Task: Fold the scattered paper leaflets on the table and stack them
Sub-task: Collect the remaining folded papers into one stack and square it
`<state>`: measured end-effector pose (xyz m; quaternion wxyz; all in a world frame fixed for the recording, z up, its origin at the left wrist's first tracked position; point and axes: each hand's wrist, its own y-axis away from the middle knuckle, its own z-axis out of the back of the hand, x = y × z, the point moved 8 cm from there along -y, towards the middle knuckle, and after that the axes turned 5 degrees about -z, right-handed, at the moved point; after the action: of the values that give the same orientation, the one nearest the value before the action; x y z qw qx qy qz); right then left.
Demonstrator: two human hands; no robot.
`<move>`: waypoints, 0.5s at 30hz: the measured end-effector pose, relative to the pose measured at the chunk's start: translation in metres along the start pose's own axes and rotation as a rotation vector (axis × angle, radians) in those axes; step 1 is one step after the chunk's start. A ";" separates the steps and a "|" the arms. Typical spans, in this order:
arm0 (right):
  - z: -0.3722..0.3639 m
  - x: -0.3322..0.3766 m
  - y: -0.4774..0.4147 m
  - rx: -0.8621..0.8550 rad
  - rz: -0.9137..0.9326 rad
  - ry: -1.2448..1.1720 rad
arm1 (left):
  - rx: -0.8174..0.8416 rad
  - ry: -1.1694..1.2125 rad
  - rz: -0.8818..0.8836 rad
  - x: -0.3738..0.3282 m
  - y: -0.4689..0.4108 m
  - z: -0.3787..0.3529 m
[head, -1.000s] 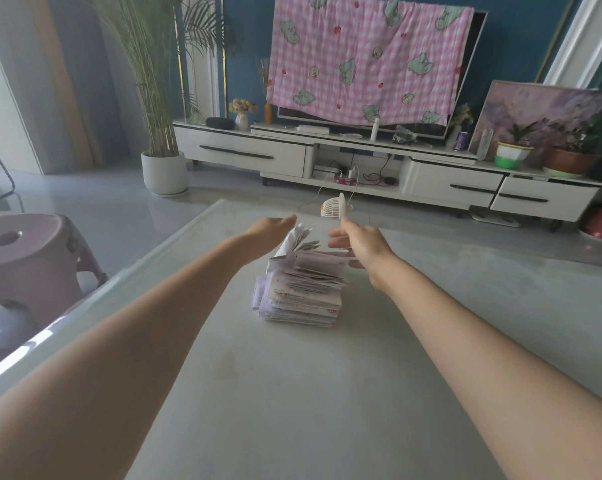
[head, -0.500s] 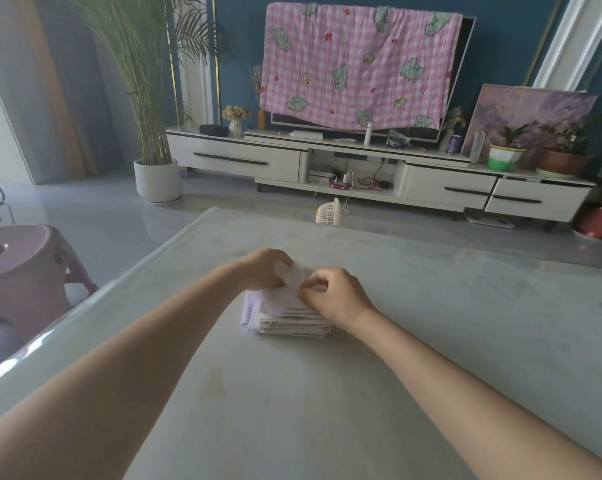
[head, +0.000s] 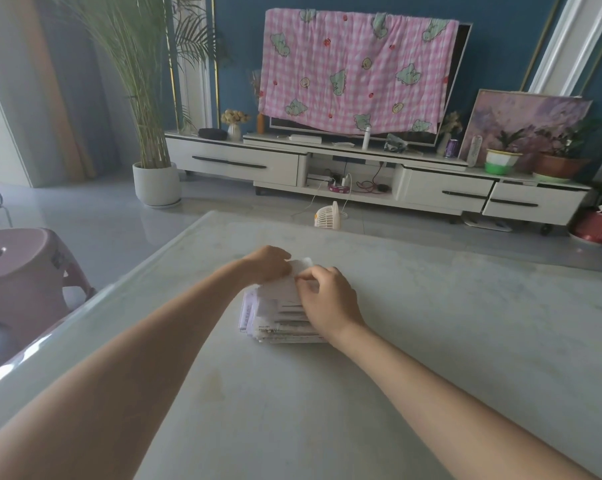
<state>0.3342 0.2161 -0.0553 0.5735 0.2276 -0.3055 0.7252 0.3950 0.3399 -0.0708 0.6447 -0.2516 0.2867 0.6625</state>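
The stack of folded leaflets sits mid-desk. The left hand and right hand each pinch the top leaflet. Recommended: square its edges to the stack and press the crease flat before loosening either grip.

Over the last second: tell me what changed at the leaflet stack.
Both hands came down from the raised, fanned-open papers. The left hand and right hand now pinch the top leaflet down onto the stack, which sits lower and tidier. The stack kept its place on the table.
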 end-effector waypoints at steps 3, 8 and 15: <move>0.008 0.005 -0.001 -0.048 -0.018 -0.137 | -0.048 0.191 0.003 0.004 0.000 0.004; 0.017 0.010 0.000 -0.038 -0.084 -0.333 | -0.105 0.227 -0.056 -0.007 -0.002 0.019; 0.029 0.006 -0.002 -0.088 -0.137 -0.419 | -0.138 0.250 -0.087 -0.014 0.002 0.023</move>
<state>0.3341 0.2003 -0.0298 0.5545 0.3685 -0.4332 0.6075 0.3943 0.3466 -0.0443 0.6134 -0.3880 0.3075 0.6153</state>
